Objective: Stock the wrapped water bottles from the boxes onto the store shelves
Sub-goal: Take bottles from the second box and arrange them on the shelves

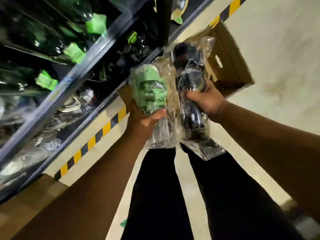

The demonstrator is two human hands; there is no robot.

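My left hand, in the middle of the frame, is curled around a wrapped bottle with a green top. The thumb lies across the front just under the green part, and the clear lower body sticks out below my grip inside its plastic sleeve. My right hand, just right of centre, has its fingers wrapped around a black wrapped bottle, gripping it near the middle. The loose ends of the clear wrap trail above and below. The two bottles are side by side and their wrappers touch.

Behind them, towards the upper right, an open cardboard box sits on the pale floor. The dark metal shelves run diagonally across the left of the frame, holding dark bottles with green labels up top and blurred wrapped goods lower down. A yellow-and-black striped strip runs along the floor beside the shelving. My legs in black trousers fill the bottom centre, and more cardboard lies at the lower left.
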